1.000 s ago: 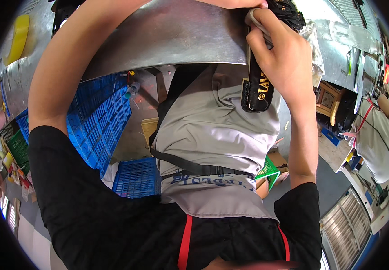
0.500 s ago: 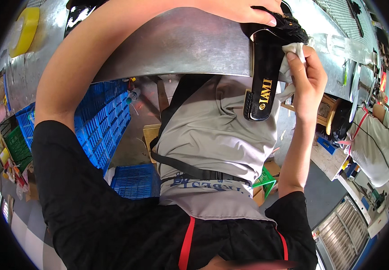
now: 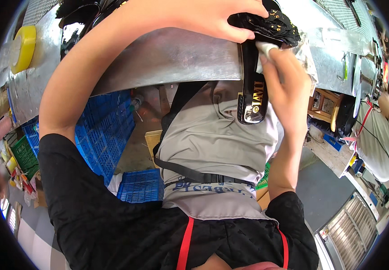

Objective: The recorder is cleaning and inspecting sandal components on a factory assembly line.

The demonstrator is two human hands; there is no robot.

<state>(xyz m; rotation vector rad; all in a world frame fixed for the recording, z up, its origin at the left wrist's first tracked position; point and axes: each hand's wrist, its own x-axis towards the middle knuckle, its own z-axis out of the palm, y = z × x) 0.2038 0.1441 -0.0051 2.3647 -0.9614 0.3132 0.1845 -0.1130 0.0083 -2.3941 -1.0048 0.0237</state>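
While our left hand (image 3: pixel 230 21) clamps black sandal (image 3: pixel 250 69) near ruffled strap (image 3: pixel 279 29), right hand (image 3: pixel 288 76) pinches white cloth (image 3: pixel 265 46) against its side. Heel end (image 3: pixel 250 116) juts past edge of metal surface (image 3: pixel 176 58), over grey apron (image 3: pixel 208 139). Risk, we judge: if left grip slackens, hard rubbing could swivel sandal off edge; cloth could snag ruffles; our bare thumb (image 3: pixel 241 35) could smudge glossy insole (image 3: pixel 257 85).

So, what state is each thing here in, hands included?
Black slipper: held, insole up, heel end past the table's edge
Left hand: gripping the slipper by its ruffled upper
Right hand: closed on cloth
White cloth: bunched, against the slipper
Clear bottle: lying on its side
Waist strap: fastened around the apron
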